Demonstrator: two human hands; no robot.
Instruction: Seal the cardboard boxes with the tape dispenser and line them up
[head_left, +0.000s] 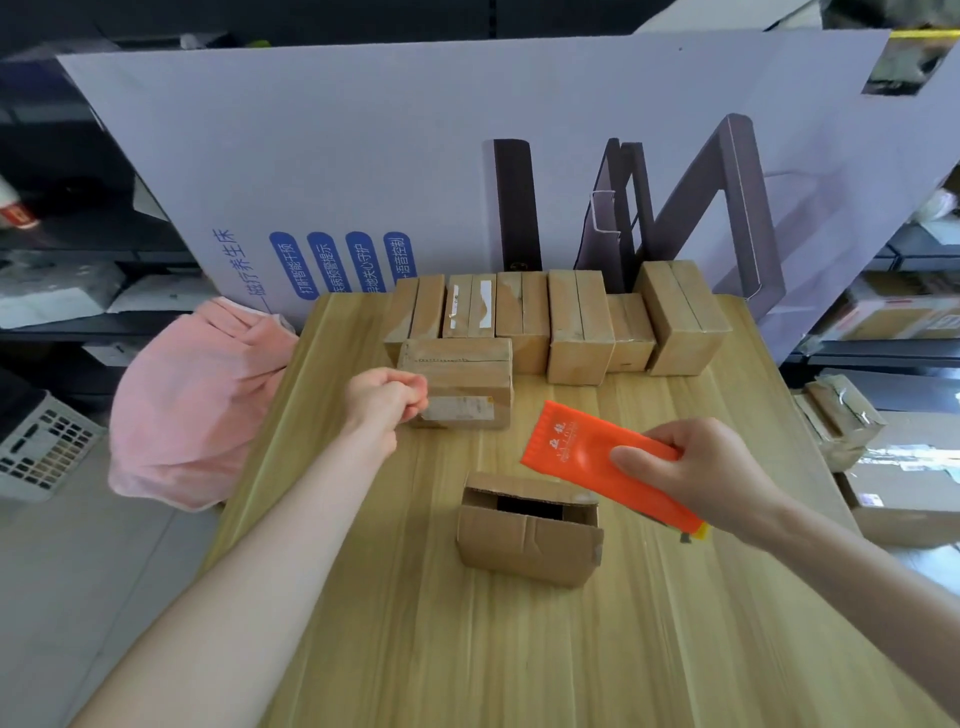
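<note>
Head view: my right hand (711, 478) gripped the tape dispenser (597, 462); left hand (387, 397) curled against a box (462, 384), hold unclear.

A light wood-grain counter (415, 649) of pale lengthwise planks carries eight brown cardboard boxes. Six closed brown cardboard boxes (524, 322) stand side by side in a row along its far edge; the second from the left shows white strips on top, and the fifth is lower than its neighbours. A seventh closed cardboard box with a pale label (462, 382) lies crosswise just in front of the row's left end, touching it. Well apart, near the counter's middle, sits a creased, unsealed cardboard box (527, 540), a dark gap showing between its top flaps.
</note>
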